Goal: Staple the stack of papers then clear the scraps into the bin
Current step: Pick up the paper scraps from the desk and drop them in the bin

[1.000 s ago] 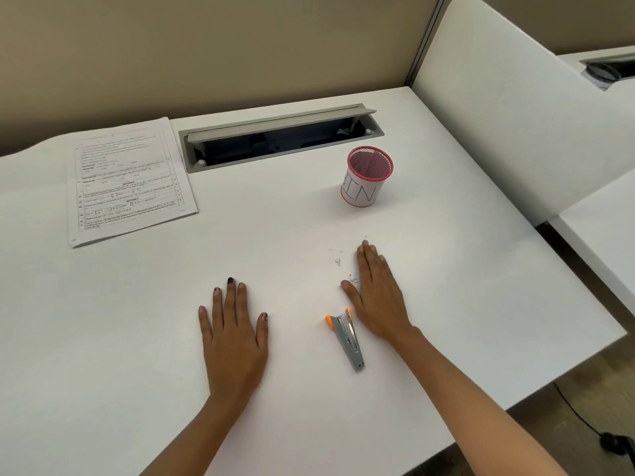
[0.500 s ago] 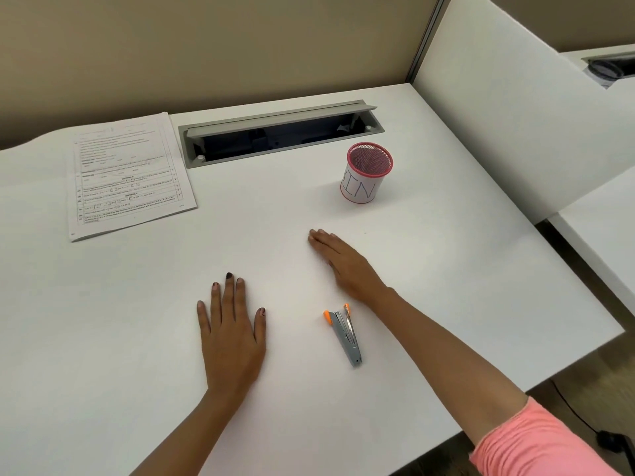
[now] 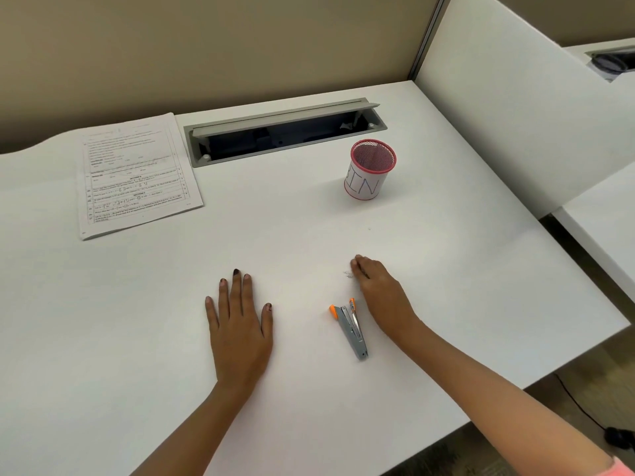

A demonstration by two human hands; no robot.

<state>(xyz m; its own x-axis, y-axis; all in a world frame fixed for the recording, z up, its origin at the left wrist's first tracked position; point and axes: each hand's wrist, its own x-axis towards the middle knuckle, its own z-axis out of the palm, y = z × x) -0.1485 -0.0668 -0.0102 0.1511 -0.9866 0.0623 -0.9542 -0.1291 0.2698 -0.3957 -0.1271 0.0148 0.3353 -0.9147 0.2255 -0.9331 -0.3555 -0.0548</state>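
The stack of printed papers (image 3: pixel 137 173) lies flat at the far left of the white desk (image 3: pixel 103 338). A pink mesh cup labelled BIN (image 3: pixel 369 171) stands upright at the far right. A grey stapler with orange tips (image 3: pixel 350 328) lies on the desk. My right hand (image 3: pixel 381 293) sits just right of the stapler, its fingers bent with the tips on the desk. The fingertips touch a small cluster of tiny scraps (image 3: pixel 348 274). My left hand (image 3: pixel 238 321) rests flat on the desk, left of the stapler, holding nothing.
An open grey cable tray (image 3: pixel 285 132) is set into the desk's back edge. A white divider panel (image 3: pixel 515 125) rises along the right side, with another desk beyond it. The desk's right edge drops to the floor, where a dark cable lies.
My right hand has pulled back from its reach to the left, and its fingers have bent beside the scraps. My left hand, the stapler, the bin and the papers have stayed put.
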